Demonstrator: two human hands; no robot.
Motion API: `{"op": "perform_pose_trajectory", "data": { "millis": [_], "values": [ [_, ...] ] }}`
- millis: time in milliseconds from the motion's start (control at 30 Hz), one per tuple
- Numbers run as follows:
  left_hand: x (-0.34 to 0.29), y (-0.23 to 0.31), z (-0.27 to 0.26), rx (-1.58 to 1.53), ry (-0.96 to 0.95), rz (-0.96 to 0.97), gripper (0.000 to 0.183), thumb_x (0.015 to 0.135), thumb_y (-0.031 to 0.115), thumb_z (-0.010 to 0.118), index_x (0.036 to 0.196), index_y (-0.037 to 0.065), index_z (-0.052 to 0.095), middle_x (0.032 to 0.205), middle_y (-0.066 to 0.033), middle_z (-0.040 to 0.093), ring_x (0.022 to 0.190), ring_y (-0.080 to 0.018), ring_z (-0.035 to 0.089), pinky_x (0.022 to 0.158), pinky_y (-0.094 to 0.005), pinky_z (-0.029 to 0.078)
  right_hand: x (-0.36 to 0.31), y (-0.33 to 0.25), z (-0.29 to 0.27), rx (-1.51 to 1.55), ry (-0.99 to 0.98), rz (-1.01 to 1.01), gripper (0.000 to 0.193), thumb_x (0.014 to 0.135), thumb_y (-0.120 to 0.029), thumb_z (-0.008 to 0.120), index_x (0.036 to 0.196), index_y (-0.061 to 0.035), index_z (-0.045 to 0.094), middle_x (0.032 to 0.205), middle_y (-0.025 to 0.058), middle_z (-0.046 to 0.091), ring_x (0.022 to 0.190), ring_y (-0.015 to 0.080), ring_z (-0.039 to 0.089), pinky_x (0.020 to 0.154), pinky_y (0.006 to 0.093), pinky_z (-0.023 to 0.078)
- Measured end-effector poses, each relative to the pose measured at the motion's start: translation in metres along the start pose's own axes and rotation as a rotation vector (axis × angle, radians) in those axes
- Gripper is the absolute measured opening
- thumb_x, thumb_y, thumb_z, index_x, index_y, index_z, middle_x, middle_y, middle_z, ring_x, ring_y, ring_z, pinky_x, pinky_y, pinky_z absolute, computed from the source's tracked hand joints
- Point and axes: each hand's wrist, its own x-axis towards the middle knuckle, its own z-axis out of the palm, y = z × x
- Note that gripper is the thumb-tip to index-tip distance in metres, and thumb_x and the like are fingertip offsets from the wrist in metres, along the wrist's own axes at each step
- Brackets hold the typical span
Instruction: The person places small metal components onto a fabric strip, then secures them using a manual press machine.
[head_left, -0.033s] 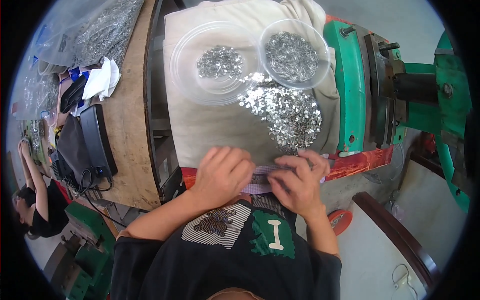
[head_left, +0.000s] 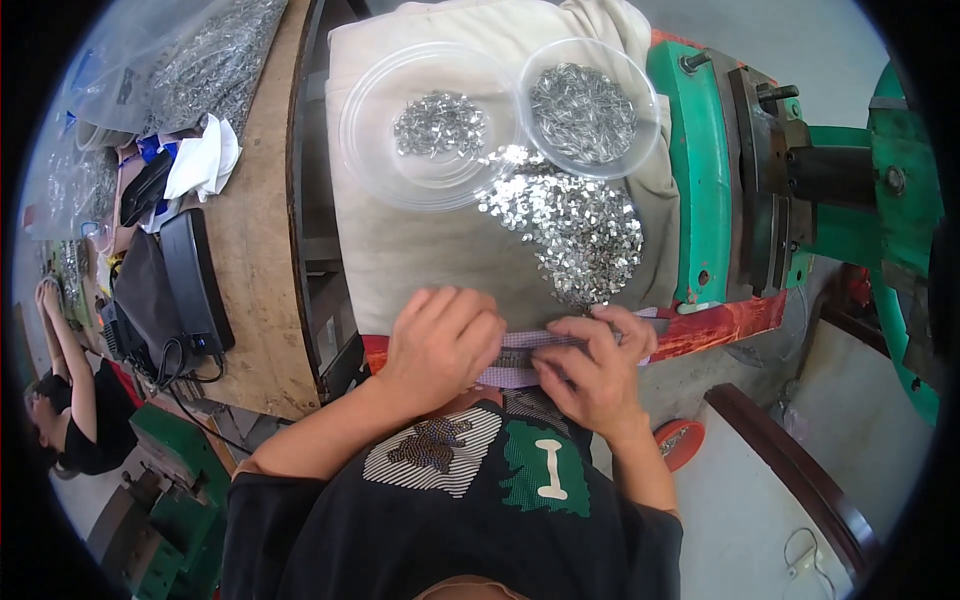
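Head view: your 2 hands work close together at the near edge of the beige cloth (head_left: 430, 255), over a purple checked band (head_left: 510, 378) with a darker ridged strip (head_left: 515, 359) showing along its middle, in the gap between them. Your left hand (head_left: 445, 335) is palm down with its fingers curled; whether it grips anything beneath, I cannot tell. Your right hand (head_left: 600, 360) has bent, spread fingers, its thumb and forefinger close to the ridged strip; I cannot tell whether they pinch a piece.

Just beyond your right hand, a pile of small flat shiny pieces (head_left: 590, 240) lies loose on the cloth, its far end reaching the rims of 2 clear tubs. The left tub (head_left: 365, 170) holds a smaller heap of flat pieces (head_left: 440, 125); the right tub (head_left: 645, 112) holds thin, needle-like pieces (head_left: 583, 112), packed more fully.

As for progress, I would judge you partway through: your hands are at the strip, and plenty of loose pieces lie out on the cloth. The amount in the left tub looks smaller than that pile, but which lot is handled and which is waiting, I cannot tell. How much of the ridged strip is filled is hidden by your fingers.
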Motion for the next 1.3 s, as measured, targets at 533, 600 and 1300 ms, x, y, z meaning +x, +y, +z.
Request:
{"op": "perform_pose_trajectory", "data": {
  "millis": [533, 600, 1300],
  "values": [
    [0.008, -0.029, -0.025, -0.162, -0.13, -0.1, 0.018, 0.074, 0.0, 0.074, 0.09, 0.003, 0.066, 0.097, -0.0091, 0.06, 0.088, -0.0291, 0.06, 0.074, -0.0387, 0.05, 0.053, 0.019, 0.004, -0.194, 0.088, -0.042, 0.016, 0.071, -0.019, 0.079, 0.086, -0.0204, 0.074, 0.111, -0.0054, 0.063, 0.117, 0.0241, 0.048, 0.098, 0.0426, 0.028],
    [0.01, -0.03, -0.026, -0.158, -0.14, -0.079, 0.018, 0.074, 0.0, 0.075, 0.09, 0.004, 0.067, 0.097, -0.0084, 0.06, 0.087, -0.0284, 0.06, 0.073, -0.0383, 0.05, 0.059, 0.019, 0.0, -0.177, 0.013, -0.076, 0.014, 0.071, -0.018, 0.077, 0.083, -0.0195, 0.072, 0.111, -0.0052, 0.063, 0.118, 0.0235, 0.048, 0.098, 0.0427, 0.028],
    [0.024, -0.022, -0.015, -0.014, -0.23, 0.113, 0.005, 0.077, 0.014, 0.068, 0.079, 0.01, 0.065, 0.092, -0.0021, 0.057, 0.086, -0.0197, 0.056, 0.074, -0.0335, 0.043, 0.056, 0.021, 0.006, -0.046, 0.025, -0.065, 0.017, 0.07, -0.019, 0.079, 0.082, -0.0157, 0.068, 0.109, -0.0037, 0.064, 0.118, 0.0267, 0.049, 0.097, 0.0443, 0.028]
  ]
}}
